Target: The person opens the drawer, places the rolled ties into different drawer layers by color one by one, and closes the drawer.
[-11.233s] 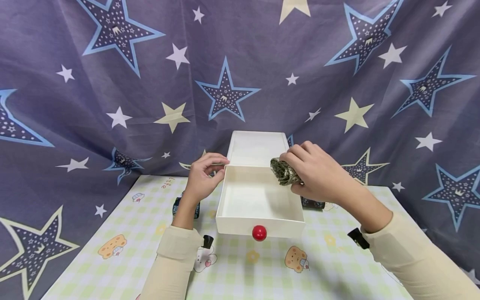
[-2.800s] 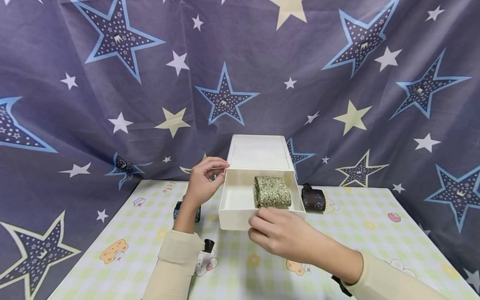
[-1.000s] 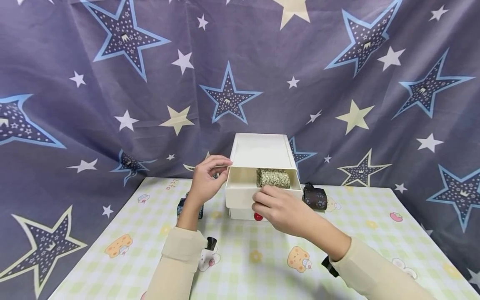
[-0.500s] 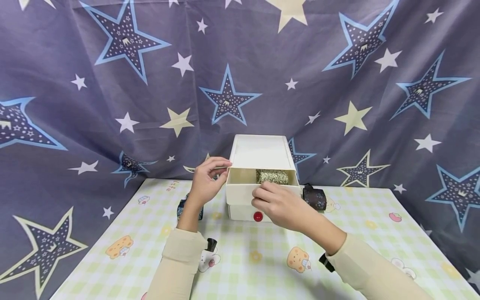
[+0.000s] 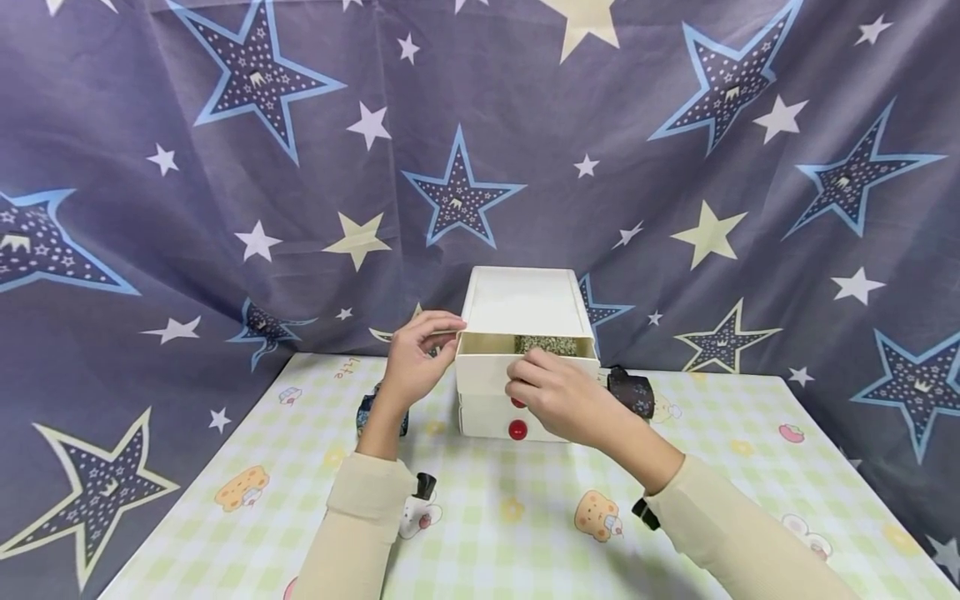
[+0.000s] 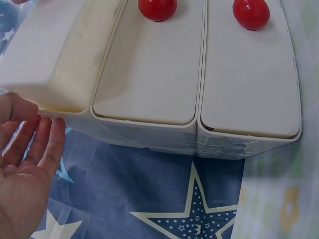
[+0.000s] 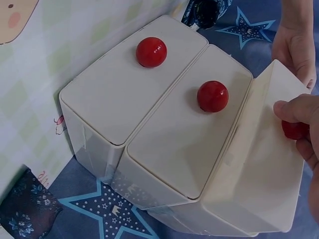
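A white drawer cabinet (image 5: 525, 302) stands at the back of the table, its top drawer (image 5: 480, 373) partly pulled out. Inside that drawer, a rolled green floral cloth (image 5: 551, 342), which looks like a necktie, shows only its upper part. My right hand (image 5: 558, 398) pinches the drawer's red knob (image 7: 295, 130) between thumb and fingers. At the cabinet's upper left front edge, my left hand (image 5: 420, 358) rests with its fingers (image 6: 52, 144) fairly straight against the side.
Two lower drawers are closed, with red knobs (image 6: 251, 12). A dark floral roll (image 5: 630, 392) lies right of the cabinet, and a blue patterned roll (image 5: 367, 414) lies left, partly behind the left wrist. A star-patterned curtain (image 5: 300, 208) hangs behind the table.
Earlier my right hand held the green roll over the drawer; later the roll lay inside. Since then my right hand has moved the drawer inward, uncovering the lower knobs. The left hand stays put.
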A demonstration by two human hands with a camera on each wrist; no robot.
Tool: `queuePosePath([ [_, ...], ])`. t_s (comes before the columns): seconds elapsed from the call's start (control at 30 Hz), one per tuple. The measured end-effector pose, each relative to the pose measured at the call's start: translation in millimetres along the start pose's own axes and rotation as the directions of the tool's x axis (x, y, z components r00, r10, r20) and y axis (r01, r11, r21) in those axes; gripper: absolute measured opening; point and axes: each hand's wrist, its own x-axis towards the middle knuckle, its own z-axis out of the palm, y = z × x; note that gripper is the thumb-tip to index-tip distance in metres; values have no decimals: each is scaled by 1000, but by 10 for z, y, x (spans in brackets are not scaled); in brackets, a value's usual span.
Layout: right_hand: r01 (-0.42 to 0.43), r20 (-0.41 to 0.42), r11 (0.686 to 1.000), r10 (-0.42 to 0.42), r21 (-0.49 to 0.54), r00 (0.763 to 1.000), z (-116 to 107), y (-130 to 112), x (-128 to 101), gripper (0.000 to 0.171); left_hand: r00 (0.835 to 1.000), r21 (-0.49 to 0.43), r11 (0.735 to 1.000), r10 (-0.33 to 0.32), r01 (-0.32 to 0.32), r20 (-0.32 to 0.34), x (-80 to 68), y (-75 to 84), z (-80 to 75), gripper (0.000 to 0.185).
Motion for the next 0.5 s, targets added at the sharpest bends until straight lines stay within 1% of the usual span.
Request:
queuePosePath([
  [0.23,-29,9,999,28,19,1000,9,13,16,19,1000,-10,1000,-7,7,-8,6,7,3,20],
  [0.5,-45,-14,998,45,46,999,76,36,-4,22,1000,-13,1000,-1,1,-15,-7,7,12,20],
])
